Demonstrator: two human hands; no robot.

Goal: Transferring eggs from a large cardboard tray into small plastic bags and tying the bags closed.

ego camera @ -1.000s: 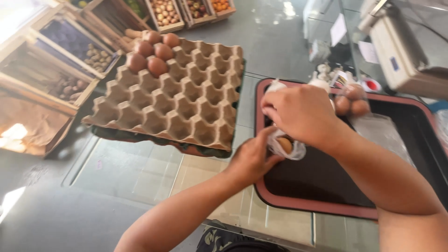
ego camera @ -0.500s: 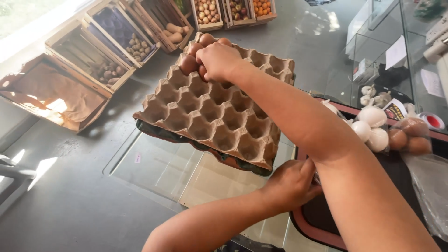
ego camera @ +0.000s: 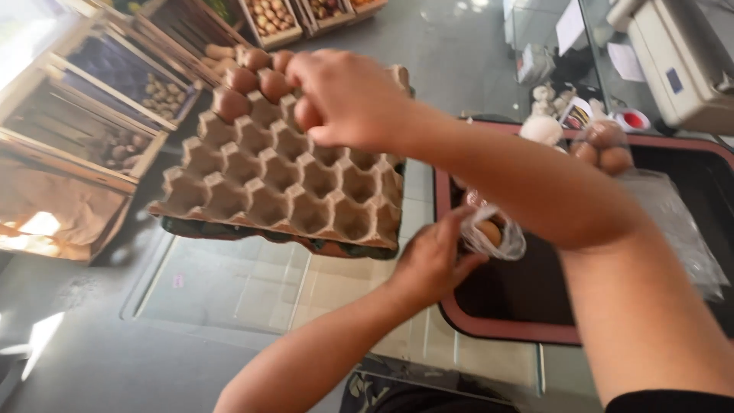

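Head view: my right hand (ego camera: 348, 99), back from the bag, grasped an egg (ego camera: 306, 115) over the carton (ego camera: 283, 183); my left hand (ego camera: 436, 260) still clenched the plastic bag (ego camera: 493, 237).

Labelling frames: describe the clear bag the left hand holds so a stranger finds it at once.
Start at the big dark tray with the reddish rim right of the cardboard egg carton. At its left edge, the left hand pinches a small clear plastic bag with a brown egg inside. The other clear bag lies flat, farther right, untouched.
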